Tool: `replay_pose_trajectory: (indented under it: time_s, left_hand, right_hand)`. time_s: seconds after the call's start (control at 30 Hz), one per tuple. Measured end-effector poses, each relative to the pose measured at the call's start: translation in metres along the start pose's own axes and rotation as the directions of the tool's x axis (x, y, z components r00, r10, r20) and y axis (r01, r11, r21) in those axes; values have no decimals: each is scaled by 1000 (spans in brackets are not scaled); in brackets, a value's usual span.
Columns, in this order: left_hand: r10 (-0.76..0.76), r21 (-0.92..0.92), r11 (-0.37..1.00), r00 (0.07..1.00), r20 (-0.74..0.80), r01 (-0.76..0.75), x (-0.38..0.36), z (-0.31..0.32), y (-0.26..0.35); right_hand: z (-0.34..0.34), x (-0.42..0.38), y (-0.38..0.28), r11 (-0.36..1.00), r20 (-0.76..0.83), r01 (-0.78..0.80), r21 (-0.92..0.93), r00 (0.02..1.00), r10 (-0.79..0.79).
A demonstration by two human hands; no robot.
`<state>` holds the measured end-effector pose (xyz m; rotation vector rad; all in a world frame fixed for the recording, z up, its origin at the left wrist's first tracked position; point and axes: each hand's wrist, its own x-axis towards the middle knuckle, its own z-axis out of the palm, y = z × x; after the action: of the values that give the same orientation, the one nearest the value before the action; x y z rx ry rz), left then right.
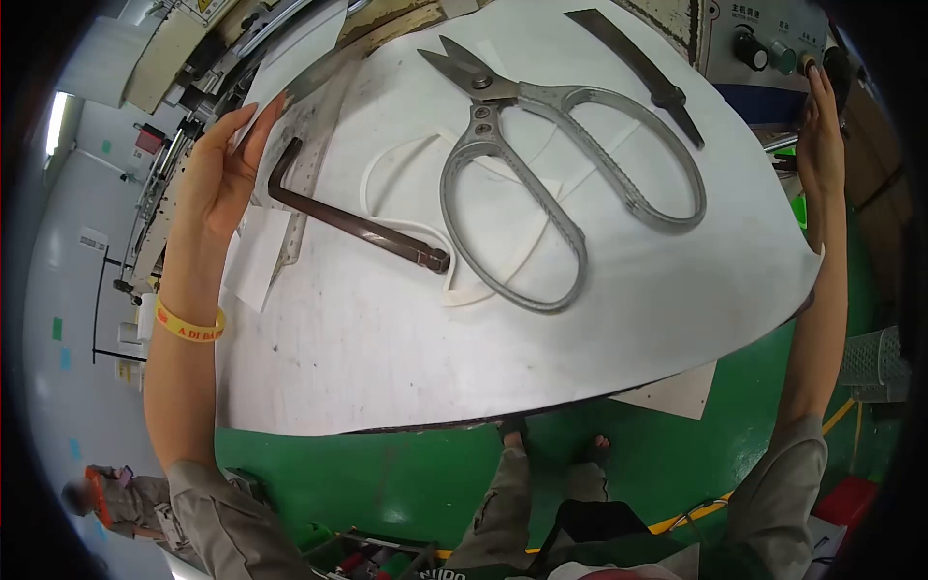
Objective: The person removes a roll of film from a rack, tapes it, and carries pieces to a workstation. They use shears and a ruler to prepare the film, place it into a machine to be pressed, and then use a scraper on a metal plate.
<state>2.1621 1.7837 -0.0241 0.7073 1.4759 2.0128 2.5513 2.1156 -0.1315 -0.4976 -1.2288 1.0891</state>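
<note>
At the upper left, my left hand [227, 169] pinches the end of a thin, shiny grey strip [319, 75] between thumb and fingers. My right hand [822, 140] reaches up the right side, fingers stretched out, its fingertips at a small knob [805, 64] on a control panel [759, 19]. Between the hands, on a white-covered table [387, 358], lie large metal scissors [532, 164] with their blades slightly apart. Left of them rests a dark hex key [358, 224], close to a clear ruler [307, 174]. A dark narrow blade-like tool [643, 68] lies at the back.
A loop of white band [387, 164] lies under the scissors. Machinery [184, 77] lines the table's left and back edges. Below is a green floor [416, 483], with a tool bin [377, 556] at the bottom. Another person [126, 503] is at the lower left.
</note>
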Motion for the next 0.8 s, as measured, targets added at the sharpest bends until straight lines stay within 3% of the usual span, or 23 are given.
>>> replay_pose_trajectory:
  time_s: [0.17, 0.47, 0.57, 0.67, 0.8]
  left_hand:
    - [-10, -92, 996, 1000, 30, 13, 16, -2, -3]
    - [-10, -104, 994, 996, 94, 20, 32, -10, -6]
    - [-12, -75, 997, 999, -36, 10, 31, 0, -6]
    - [-23, -70, 997, 999, -38, 20, 31, 1, -10]
    - [-13, -108, 994, 994, 110, 25, 38, -11, -14]
  right_hand:
    - [-3, 4, 3, 1000, 31, 27, 7, 999, -27]
    - [-4, 15, 6, 994, -95, -56, -95, 994, 47]
    - [-5, 16, 8, 994, -85, -41, -103, 996, 33]
    - [-6, 14, 10, 994, -97, -58, -94, 994, 49]
    - [-6, 13, 11, 997, -116, -49, -52, 992, 43]
